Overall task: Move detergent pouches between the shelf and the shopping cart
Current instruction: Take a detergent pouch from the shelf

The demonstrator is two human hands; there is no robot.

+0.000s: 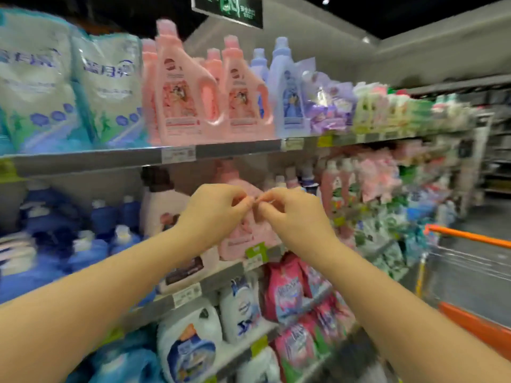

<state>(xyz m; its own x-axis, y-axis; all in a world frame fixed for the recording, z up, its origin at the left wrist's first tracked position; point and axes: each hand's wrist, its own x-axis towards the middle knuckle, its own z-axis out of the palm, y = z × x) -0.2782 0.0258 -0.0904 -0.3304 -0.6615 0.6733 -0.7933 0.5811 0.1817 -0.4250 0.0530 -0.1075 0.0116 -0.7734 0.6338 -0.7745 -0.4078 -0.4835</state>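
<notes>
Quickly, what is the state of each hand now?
Left hand: fingers curled; whether it pinches anything cannot be told.
Right hand: likewise curled, fingertips meeting the left's; cannot be told.

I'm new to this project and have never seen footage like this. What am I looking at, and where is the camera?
No machine here: a person wears one wide-angle camera on the head, looking forward and down, so both bare arms reach in from below. The left hand and right hand meet fingertip to fingertip before store shelves; whether they pinch something tiny is too blurred to tell. Neither holds a pouch. The shelves carry pale detergent pouches top left, pink bottles beside them, pink pouches lower down. A shopping cart with an orange handle stands at right.
</notes>
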